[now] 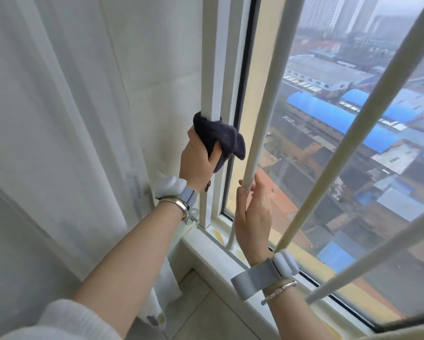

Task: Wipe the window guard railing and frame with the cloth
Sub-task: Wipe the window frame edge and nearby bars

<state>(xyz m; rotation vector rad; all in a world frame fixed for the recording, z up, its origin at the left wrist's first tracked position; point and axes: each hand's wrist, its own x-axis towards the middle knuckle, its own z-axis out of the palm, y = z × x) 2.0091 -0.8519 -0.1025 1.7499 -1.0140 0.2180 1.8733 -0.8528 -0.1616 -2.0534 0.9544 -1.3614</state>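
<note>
two bare forearms reach up from the bottom edge, each with a grey strap and a metal bangle at the wrist. below them lies a pale tiled floor (pixel 201 312) and a white window sill (pixel 220 261) running away to the lower right. a sheer white curtain (pixel 59 119) hangs along the wall on the left. no brand, label or writing can be read anywhere.

the right hand (pixel 254 217) grips a white round bar of the guard railing (pixel 260 133), its fingers (pixel 241 192) curled closed around it low down; the bar's long axis runs upright, leaning a little to the right toward the top, and further bars slant across the glass to the right.

the left hand (pixel 197 158) is closed on a bunched dark navy cloth (pixel 218 136), pressing it against the white upright post of the window frame (pixel 213 69), which stands vertical just left of the pane. beyond the glass lie blue-roofed sheds and hazy tower blocks far below.
</note>
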